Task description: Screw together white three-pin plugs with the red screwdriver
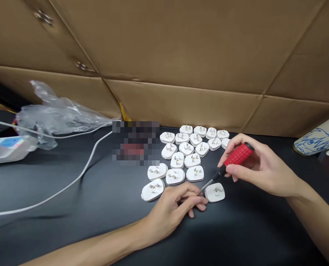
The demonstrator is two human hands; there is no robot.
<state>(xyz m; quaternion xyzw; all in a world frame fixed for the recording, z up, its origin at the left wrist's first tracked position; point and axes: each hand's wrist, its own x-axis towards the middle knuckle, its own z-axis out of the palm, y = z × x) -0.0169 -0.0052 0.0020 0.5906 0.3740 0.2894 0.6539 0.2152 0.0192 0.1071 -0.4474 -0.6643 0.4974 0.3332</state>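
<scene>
My right hand (266,170) is closed around the red and black handle of a screwdriver (238,154), which slants down to the left. Its metal tip meets the fingertips of my left hand (172,207), where a tiny brass-coloured screw (196,194) shows between thumb and fingers. Just right of those fingertips lies a white plug (214,193) with its metal pins facing up. Behind the hands, several more white plugs (175,177) lie in loose rows, pins up. One plug (153,190) sits by itself beyond my left wrist.
Brown cardboard (181,99) walls off the back of the black table (103,210). Crumpled clear plastic (59,114) and a white cable (89,159) are at the left. A patterned cylinder (318,138) lies at the right. A pixelated patch hides something beside the plugs.
</scene>
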